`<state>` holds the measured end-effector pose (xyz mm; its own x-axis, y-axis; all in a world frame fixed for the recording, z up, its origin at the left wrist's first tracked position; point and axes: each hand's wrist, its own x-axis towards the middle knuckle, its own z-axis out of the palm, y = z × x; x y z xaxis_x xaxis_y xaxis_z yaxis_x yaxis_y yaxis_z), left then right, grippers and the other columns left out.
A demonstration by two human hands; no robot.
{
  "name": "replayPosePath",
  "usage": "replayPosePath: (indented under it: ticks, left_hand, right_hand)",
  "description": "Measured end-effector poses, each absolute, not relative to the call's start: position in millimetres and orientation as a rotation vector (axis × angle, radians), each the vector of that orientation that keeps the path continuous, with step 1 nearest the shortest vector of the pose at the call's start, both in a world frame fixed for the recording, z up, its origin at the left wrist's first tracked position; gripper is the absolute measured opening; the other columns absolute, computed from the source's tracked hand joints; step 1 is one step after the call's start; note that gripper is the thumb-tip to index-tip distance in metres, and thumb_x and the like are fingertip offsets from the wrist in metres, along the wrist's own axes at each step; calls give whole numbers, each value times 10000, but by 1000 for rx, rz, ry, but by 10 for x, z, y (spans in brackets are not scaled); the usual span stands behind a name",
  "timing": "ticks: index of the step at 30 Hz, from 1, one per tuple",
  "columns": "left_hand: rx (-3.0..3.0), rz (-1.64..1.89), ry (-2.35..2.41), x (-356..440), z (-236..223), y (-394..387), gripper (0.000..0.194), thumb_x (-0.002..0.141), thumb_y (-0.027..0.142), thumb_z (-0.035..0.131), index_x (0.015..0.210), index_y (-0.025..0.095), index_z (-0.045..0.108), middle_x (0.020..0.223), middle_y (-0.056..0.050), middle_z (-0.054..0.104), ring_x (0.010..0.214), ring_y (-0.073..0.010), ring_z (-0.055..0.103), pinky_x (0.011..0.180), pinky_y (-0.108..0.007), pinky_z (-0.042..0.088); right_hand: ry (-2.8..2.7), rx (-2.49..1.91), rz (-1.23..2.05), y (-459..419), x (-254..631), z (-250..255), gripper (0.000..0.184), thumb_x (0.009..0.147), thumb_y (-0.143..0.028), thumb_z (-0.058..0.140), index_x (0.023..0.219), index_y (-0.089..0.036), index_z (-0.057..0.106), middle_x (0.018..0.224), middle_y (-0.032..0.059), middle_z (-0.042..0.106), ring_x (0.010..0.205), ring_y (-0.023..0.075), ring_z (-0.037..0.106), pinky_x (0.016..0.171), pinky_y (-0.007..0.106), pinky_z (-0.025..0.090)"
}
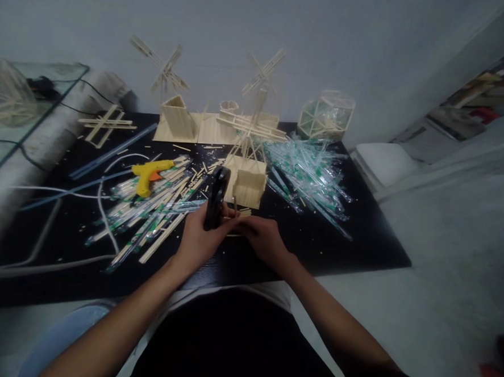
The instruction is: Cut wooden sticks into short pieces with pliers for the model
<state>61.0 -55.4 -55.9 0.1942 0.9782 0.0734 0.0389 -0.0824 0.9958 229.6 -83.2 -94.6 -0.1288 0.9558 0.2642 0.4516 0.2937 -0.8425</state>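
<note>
My left hand point(198, 233) is closed round a black tool point(217, 198) that stands upright and looks like a pair of scissors; its lower end is hidden by my fingers. Close against it, my right hand point(266, 238) is closed with its fingertips pinched together, and what they hold is hidden. Some short wooden sticks point(245, 212) show just beyond my fingertips. Directly behind both hands stands a wooden stick model point(249, 188) with a box-like part on a flat base. Crossed windmill-like blades point(251, 129) rise over its back.
A yellow glue gun point(150, 176) rests on wrapped and loose sticks point(160, 217) at left, beside a white cable point(102, 196). More plastic-wrapped sticks point(308, 169) are heaped at right. Two windmill models point(177, 118) and a polyhedral frame point(327, 113) line the back of the black table point(350, 251).
</note>
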Motion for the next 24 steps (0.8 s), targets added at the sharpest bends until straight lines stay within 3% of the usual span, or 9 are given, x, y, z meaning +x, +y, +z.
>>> replayPosePath:
  ticks: [20,24]
  left_hand:
    - [1428,1045,1121,666,-545,-549,283,724,382,806,782,208,590,762,3,686,810,-194,694,802,-324,547]
    - [1566,955,1100,581,-445,-532,291,757,422,786,882,210,630,888,-19,729,854,-193,697,829,-314,540]
  right_hand:
    - [-1673,-1275,739,-846,2320,-1035,132,933,-237,653,920,-216,784,899,20,801,786,195,744,773,276,551]
    - [-1684,-1284,732,-843,2318,-1030,138,934,-234,648,892,-210,778,860,12,790,750,181,729,747,263,540]
